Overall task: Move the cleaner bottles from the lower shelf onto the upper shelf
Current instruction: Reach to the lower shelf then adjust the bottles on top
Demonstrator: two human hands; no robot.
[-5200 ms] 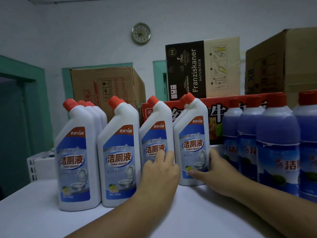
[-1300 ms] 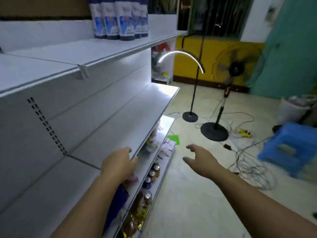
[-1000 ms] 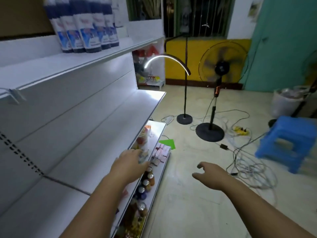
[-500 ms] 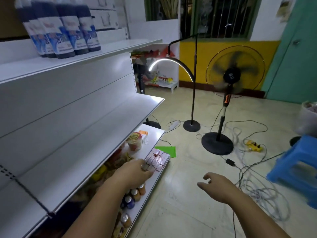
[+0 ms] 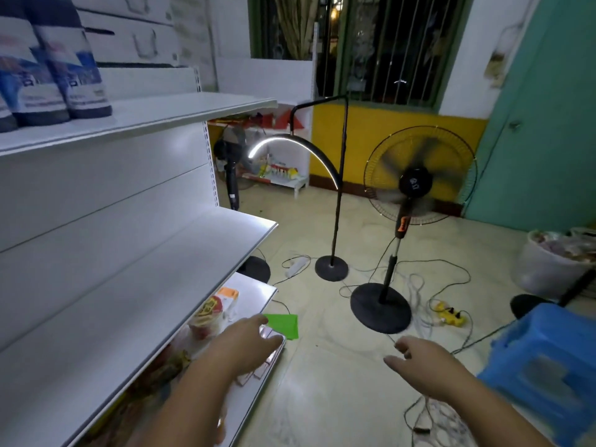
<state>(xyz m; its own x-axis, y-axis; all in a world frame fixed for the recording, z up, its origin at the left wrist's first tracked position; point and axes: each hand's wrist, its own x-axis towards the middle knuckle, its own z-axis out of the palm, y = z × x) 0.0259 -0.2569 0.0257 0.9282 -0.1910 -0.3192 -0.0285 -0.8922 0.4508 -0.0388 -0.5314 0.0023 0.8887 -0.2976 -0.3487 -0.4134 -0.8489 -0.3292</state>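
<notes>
Dark blue cleaner bottles (image 5: 48, 75) with white-and-blue labels stand in a row on the upper shelf (image 5: 161, 114) at the top left. The middle shelf (image 5: 161, 285) below it is bare. My left hand (image 5: 245, 345) reaches low beside the bottom shelf (image 5: 254, 291), fingers relaxed, holding nothing. My right hand (image 5: 422, 362) hovers over the floor with loosely spread fingers, also holding nothing. No cleaner bottle shows on the lower shelves; the space under the middle shelf is mostly hidden.
The bottom shelf holds a noodle cup (image 5: 208, 314), small packs and snacks. On the floor stand a running fan (image 5: 416, 185), an arc lamp (image 5: 332, 175), a blue stool (image 5: 545, 366), a white bin (image 5: 554, 262), tangled cables (image 5: 419, 291) and a green paper (image 5: 283, 324).
My view swung from the top shelf, where both hands held white toilet-cleaner bottles, down and right along the shelving. Both hands, holding nothing, dropped toward the bottom shelf and floor.
</notes>
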